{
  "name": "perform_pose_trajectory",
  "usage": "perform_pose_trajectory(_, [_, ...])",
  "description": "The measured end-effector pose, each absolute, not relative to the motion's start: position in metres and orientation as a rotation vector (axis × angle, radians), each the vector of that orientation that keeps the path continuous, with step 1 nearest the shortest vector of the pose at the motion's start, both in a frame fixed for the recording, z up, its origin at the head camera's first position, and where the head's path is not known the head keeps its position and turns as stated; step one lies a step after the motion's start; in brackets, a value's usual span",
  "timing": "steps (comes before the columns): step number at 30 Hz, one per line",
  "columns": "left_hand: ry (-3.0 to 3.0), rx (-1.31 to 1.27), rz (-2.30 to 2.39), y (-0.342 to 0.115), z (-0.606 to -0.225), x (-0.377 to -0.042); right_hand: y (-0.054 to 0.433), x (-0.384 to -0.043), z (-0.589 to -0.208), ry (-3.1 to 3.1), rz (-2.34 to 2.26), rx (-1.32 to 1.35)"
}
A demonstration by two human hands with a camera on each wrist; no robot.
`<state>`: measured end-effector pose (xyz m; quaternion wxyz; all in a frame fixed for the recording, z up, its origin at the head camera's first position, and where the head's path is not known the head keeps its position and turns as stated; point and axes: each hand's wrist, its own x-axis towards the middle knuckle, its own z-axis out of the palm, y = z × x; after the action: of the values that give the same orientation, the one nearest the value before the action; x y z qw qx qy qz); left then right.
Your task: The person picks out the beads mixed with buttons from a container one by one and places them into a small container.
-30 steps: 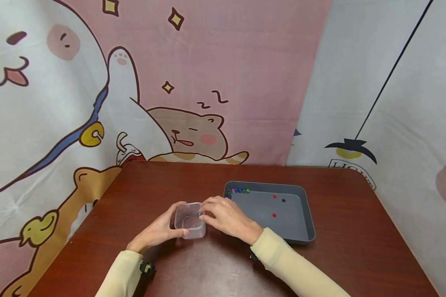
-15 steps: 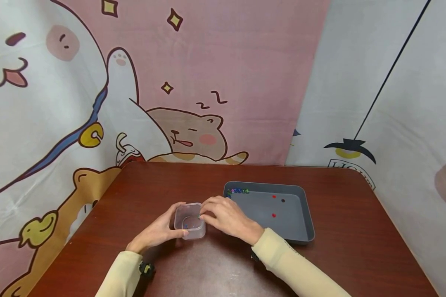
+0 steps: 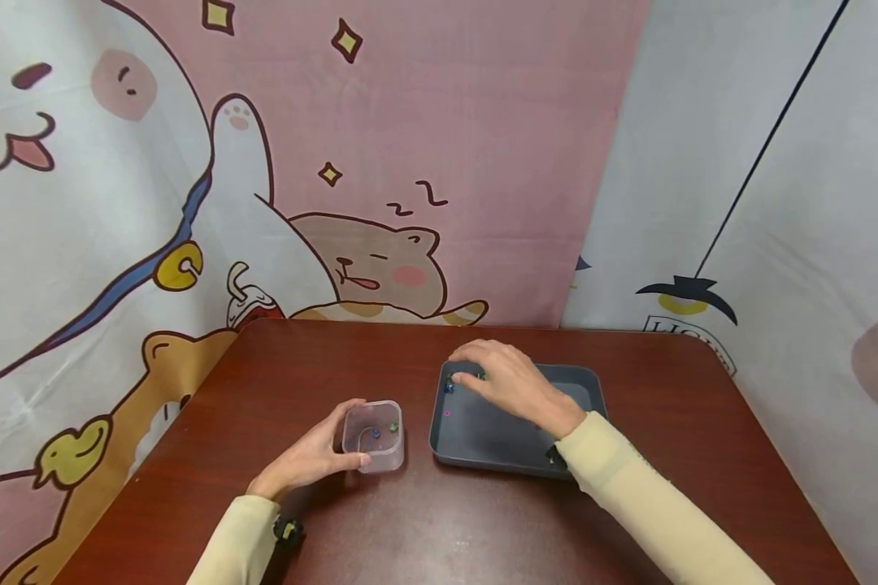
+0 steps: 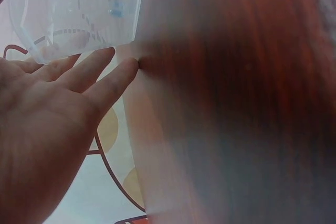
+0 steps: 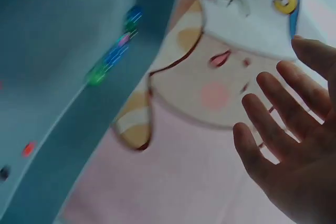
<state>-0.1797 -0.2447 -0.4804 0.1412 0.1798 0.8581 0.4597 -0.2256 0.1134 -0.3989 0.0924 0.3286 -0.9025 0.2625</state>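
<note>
My left hand (image 3: 310, 457) holds a small clear plastic box (image 3: 386, 461) upright on the table, thumb at its near side and fingers behind. Inside the box lie a blue bead (image 3: 376, 434) and a green bead (image 3: 393, 426). Above the grey tray (image 3: 475, 443) hovers my right hand (image 3: 515, 388), its fingers apart and nothing visible between them in the right wrist view. A row of small blue, green and pink beads (image 5: 111, 59) lies along the tray's far edge, partly covered by this hand in the head view. A pink bead (image 3: 447, 413) sits by itself near the tray's left wall.
The tray stands right of the box, a narrow strip of brown table (image 3: 417, 520) between them. In the right wrist view, a red bead (image 5: 29, 148) and a black bead (image 5: 4, 172) lie apart in the tray. A cartoon cloth (image 3: 512, 162) hangs behind the table.
My right hand has left the box and moved right and away, over the tray. A blue and a green bead now lie in the box. The tray has shifted slightly left and turned; the left hand stays put.
</note>
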Motion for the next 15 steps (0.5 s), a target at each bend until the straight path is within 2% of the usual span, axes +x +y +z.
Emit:
perform_pose_trajectory(5, [2.493,0.48,1.317,-0.244,-0.48,-0.179,0.139,-0.245,-0.413,-2.827,0.868,0.884])
perform_pose_trajectory(15, [2.478,0.489,1.336,-0.243,-0.481,-0.179,0.156,-0.267,-0.443,-2.966,0.934,0.908])
